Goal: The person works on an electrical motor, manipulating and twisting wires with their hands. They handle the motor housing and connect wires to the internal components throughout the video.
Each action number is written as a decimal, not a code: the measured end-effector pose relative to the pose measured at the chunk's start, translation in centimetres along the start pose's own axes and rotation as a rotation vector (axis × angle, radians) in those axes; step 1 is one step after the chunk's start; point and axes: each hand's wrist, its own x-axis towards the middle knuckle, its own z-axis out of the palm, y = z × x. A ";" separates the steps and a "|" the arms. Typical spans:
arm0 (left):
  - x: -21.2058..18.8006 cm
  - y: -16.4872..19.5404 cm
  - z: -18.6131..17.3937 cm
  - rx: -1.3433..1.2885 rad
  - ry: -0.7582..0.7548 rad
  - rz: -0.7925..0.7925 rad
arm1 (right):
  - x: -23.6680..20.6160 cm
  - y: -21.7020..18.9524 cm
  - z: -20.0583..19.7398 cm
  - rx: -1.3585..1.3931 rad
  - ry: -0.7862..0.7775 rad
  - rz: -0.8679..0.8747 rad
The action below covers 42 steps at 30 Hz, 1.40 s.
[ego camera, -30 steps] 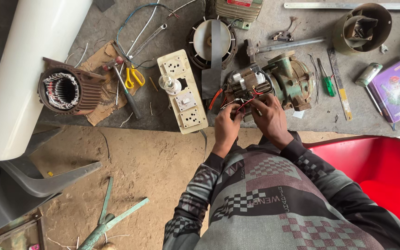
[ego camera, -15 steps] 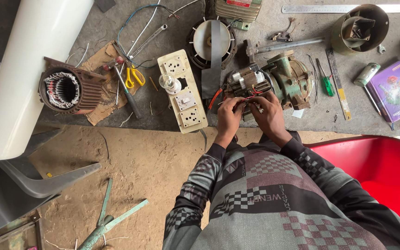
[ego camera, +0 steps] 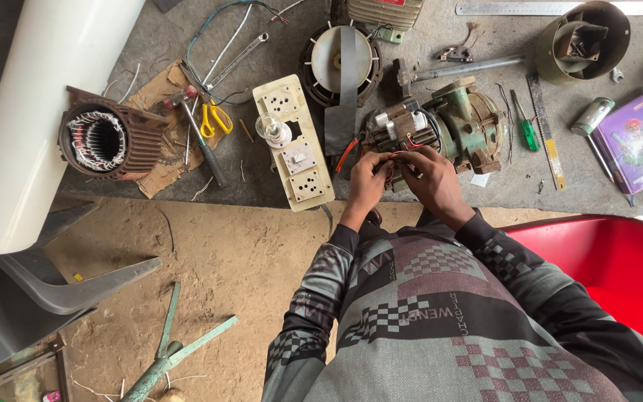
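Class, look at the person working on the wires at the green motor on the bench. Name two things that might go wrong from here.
1. Both hands, left hand and right hand, pinch thin red wires at the green metal motor; a tug might snap or loosen them.
2. The cream socket board lies beside the left hand and overhangs the grey bench edge; an elbow might knock it off.

head camera looks straight down, workbench (ego camera: 485, 193) near.

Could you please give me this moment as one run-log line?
left hand: pinching red wires | right hand: on same wires | green motor: on bench, behind hands
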 end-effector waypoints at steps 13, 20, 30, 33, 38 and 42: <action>0.1 0.6 0.3 -0.146 0.069 -0.135 | 0.0 0.5 0.9 -0.115 -0.039 -0.099; 0.5 -1.5 0.6 -0.353 0.035 -0.188 | -0.1 1.6 0.7 0.103 0.028 0.155; 0.3 -1.9 0.6 -0.433 0.011 -0.175 | 0.3 1.8 1.0 0.047 0.008 0.239; 0.3 -1.9 0.4 -0.486 -0.007 -0.169 | 0.2 2.2 1.4 0.033 -0.049 0.325; 0.1 -1.9 0.3 -0.505 -0.005 -0.199 | 0.5 2.8 1.8 0.108 -0.057 0.298; 0.2 -2.0 0.5 -0.480 0.022 -0.188 | 0.7 2.3 2.7 0.067 -0.045 0.396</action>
